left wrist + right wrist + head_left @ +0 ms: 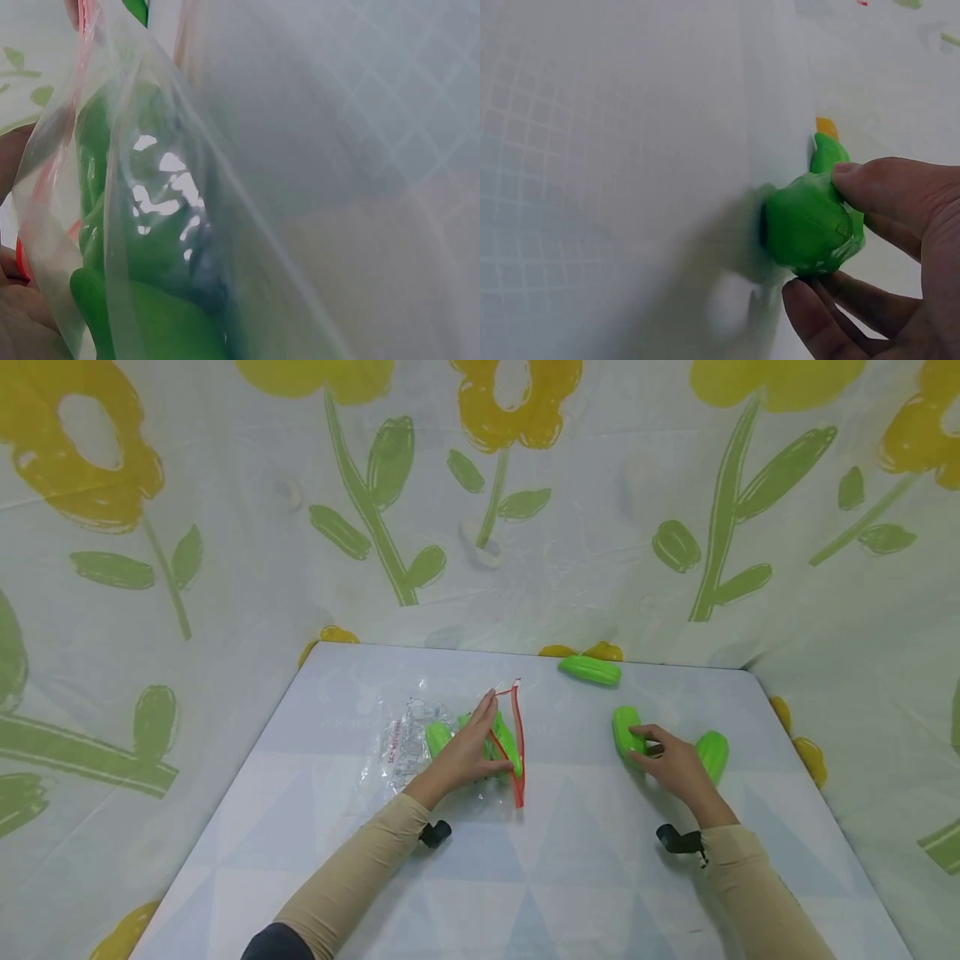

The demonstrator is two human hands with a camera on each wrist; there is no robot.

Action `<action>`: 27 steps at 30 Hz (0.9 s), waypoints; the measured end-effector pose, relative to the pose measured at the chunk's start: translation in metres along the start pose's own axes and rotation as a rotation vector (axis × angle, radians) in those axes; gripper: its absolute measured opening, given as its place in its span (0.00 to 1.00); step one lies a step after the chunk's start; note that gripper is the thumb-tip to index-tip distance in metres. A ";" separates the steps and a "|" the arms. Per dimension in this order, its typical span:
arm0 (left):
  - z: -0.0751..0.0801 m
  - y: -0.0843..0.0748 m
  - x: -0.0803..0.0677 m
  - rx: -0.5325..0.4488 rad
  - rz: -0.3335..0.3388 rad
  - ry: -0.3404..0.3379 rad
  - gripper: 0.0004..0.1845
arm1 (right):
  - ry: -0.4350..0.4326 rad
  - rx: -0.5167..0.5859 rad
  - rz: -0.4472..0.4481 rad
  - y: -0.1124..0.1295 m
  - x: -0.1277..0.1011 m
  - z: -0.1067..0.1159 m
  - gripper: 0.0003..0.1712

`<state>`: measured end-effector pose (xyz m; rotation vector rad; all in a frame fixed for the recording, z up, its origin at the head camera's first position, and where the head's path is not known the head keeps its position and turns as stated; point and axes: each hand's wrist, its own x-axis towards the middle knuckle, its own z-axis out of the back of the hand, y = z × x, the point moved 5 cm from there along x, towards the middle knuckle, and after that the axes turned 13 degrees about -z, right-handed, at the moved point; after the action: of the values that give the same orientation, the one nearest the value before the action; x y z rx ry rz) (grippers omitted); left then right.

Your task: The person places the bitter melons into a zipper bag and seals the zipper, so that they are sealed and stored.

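A clear zip bag with a red zip edge lies on the table, holding green cucumber-shaped toys. My left hand is at the bag's mouth, fingers and thumb spread wide against its edges, and the mouth gapes. In the left wrist view the bag's film covers much of the picture. My right hand pinches another green cucumber-shaped toy between thumb and fingers; the right wrist view shows its rounded end. Beside that hand lies one more green toy, partly hidden by it.
Another green toy lies by the far edge of the pale, triangle-patterned table. Flower-printed curtains hang close behind the table and at both sides. Small black devices are strapped to both wrists.
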<state>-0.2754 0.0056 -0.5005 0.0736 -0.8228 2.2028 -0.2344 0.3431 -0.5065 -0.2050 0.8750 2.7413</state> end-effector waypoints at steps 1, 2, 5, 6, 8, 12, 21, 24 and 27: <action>0.000 0.000 0.000 -0.002 0.003 0.002 0.63 | 0.008 0.003 -0.005 0.000 0.000 -0.001 0.34; 0.000 -0.001 0.000 -0.004 0.007 0.006 0.63 | 0.018 0.008 -0.010 0.001 -0.001 -0.002 0.34; 0.000 -0.002 0.001 -0.008 0.015 0.013 0.62 | 0.040 0.022 -0.024 0.002 -0.001 -0.004 0.35; 0.001 -0.002 0.001 -0.006 0.016 0.015 0.62 | 0.046 0.025 -0.026 0.002 -0.002 -0.005 0.35; 0.001 -0.003 0.001 -0.007 0.017 0.015 0.62 | 0.054 0.030 -0.027 0.002 -0.002 -0.007 0.36; 0.001 -0.003 0.001 -0.020 0.023 0.017 0.62 | 0.060 0.041 -0.016 0.003 -0.004 -0.009 0.35; -0.001 -0.004 0.001 -0.010 0.005 0.011 0.62 | 0.088 0.064 0.010 0.008 -0.007 -0.021 0.34; -0.001 -0.005 0.002 -0.002 0.000 0.006 0.62 | 0.106 0.082 0.024 0.011 -0.008 -0.025 0.34; -0.001 -0.005 0.002 0.000 0.002 0.009 0.62 | 0.114 0.093 0.040 0.014 -0.009 -0.028 0.33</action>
<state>-0.2737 0.0098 -0.4980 0.0627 -0.8178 2.2040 -0.2282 0.3133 -0.5195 -0.3316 1.0450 2.7405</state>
